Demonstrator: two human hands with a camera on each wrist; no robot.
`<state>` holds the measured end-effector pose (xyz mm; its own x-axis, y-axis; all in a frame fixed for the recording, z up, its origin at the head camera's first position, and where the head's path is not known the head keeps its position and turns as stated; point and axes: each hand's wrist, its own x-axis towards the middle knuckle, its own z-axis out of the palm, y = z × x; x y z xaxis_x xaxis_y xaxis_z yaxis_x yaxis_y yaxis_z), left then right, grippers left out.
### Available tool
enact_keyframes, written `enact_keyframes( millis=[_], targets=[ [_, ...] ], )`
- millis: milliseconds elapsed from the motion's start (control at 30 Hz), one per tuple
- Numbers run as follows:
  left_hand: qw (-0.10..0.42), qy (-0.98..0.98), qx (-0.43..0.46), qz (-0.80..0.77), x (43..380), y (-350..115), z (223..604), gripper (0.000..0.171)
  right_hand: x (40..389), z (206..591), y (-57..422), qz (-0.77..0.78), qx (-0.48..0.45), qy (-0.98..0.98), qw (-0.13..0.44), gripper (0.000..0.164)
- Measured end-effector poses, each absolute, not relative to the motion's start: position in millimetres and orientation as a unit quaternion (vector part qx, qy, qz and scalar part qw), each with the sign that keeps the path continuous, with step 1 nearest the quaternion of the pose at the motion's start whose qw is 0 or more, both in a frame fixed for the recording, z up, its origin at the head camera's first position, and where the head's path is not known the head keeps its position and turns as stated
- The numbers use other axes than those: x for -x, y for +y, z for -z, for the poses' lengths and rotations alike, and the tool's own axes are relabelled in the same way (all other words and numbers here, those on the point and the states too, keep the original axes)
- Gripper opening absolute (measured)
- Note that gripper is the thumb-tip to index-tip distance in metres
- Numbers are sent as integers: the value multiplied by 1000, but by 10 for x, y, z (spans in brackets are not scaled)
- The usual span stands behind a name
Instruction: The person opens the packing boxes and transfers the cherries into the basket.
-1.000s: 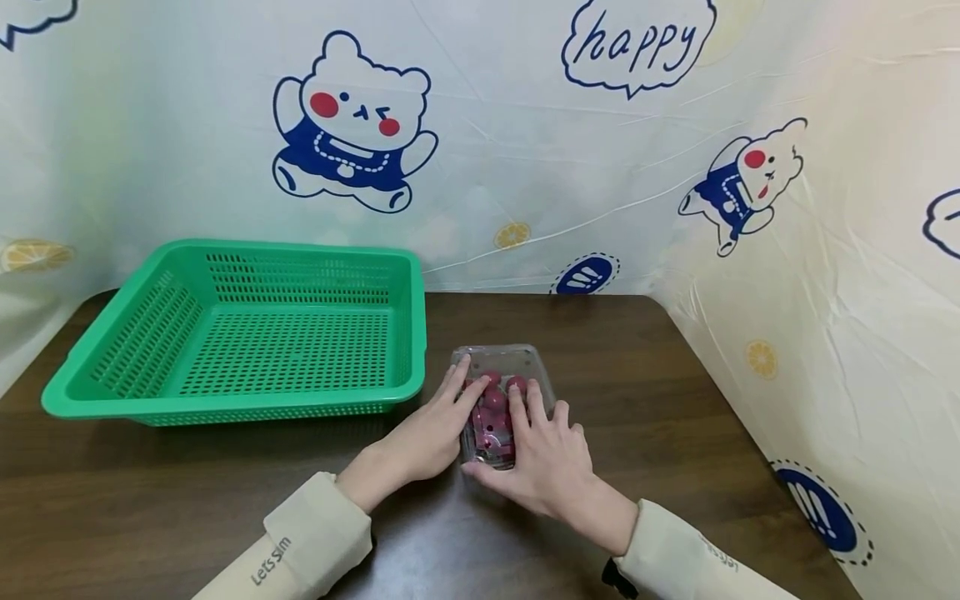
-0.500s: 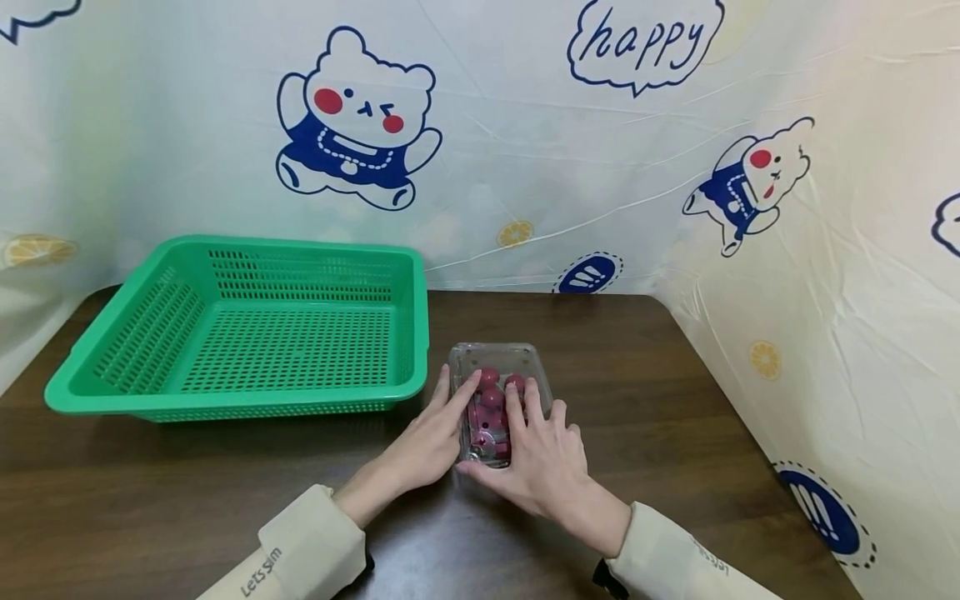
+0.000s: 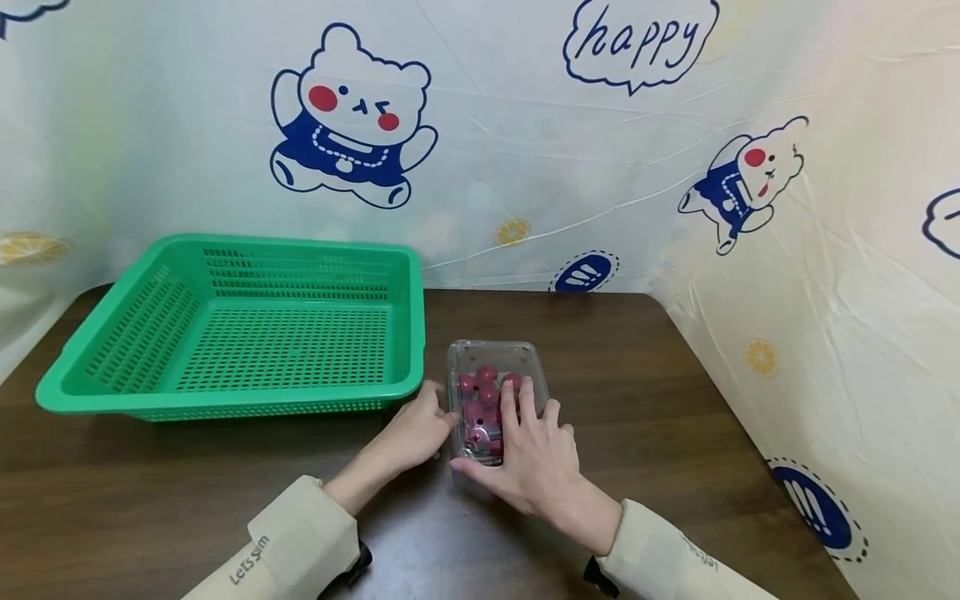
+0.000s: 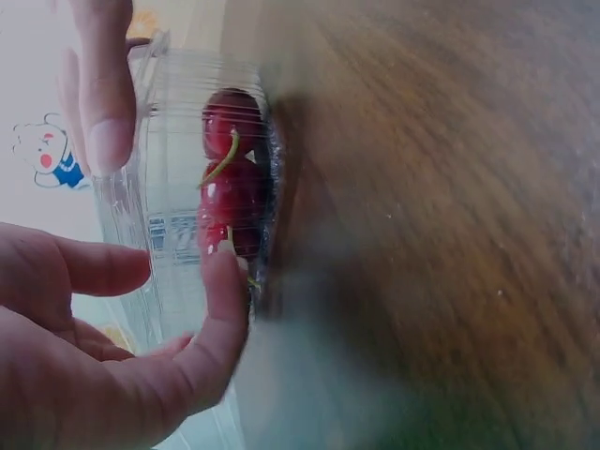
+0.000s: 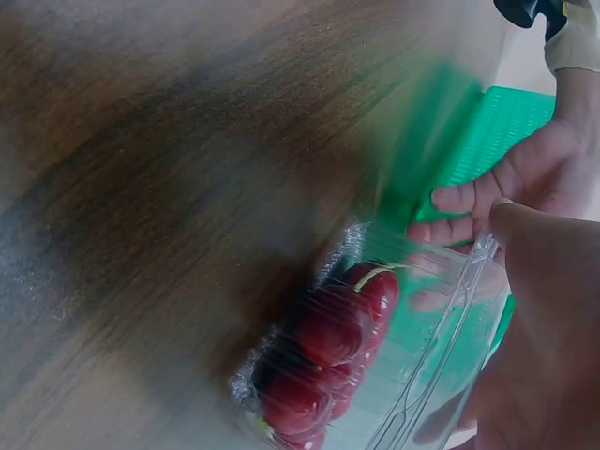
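Note:
A clear plastic box [image 3: 495, 354] stands on the table, its lid down. Dark red cherries [image 3: 487, 393] lie in it, some with green stems showing in the left wrist view. My right hand [image 3: 540, 462] rests on the lid, fingers straight and spread, with the thumb along the near edge. My left hand [image 3: 408, 429] is at the box's left side. In the left wrist view its thumb [image 4: 112, 267] is by the lid rim, while a bent finger [image 4: 223, 295] reaches the side wall lower down, with a gap between the two.
A green plastic basket [image 3: 232, 402] with slotted walls stands to the left, its near right corner close to my left hand. Brown wood-look table [image 3: 622, 392] extends right of the box. A printed cloth [image 3: 495, 150] hangs behind and along the right side.
My left hand has come off the lid and drawn back to the box's left side, its fingers now bent. The right hand stays on the lid.

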<state>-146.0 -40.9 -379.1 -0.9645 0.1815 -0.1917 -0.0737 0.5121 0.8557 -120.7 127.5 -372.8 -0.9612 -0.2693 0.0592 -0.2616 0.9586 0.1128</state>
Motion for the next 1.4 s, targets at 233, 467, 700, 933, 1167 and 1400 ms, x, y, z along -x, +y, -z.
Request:
enact_keyframes(
  millis=[233, 467, 700, 933, 1167, 1400],
  targets=[
    [172, 842, -5, -511, 1452, -420, 3772, 19, 1198, 3727, 1257, 77, -137, -987, 43, 121],
    [200, 780, -4, -593, 1458, -436, 3821, 17, 1187, 3722, 1254, 76, -145, -985, 48, 115],
    [267, 716, -34, -644, 1480, -581, 3858, 13, 1187, 3715, 1285, 66, -152, -985, 45, 113],
    [305, 674, -57, -670, 1474, -688, 3897, 27, 1197, 3735, 1281, 81, -163, -982, 54, 115],
    [334, 652, -66, -677, 1469, -729, 3922, 34, 1203, 3724, 1283, 87, -174, -979, 61, 115],
    [332, 659, -77, -671, 1473, -722, 3936, 29, 1215, 3740, 1284, 90, -190, -974, 82, 113]
  ],
)
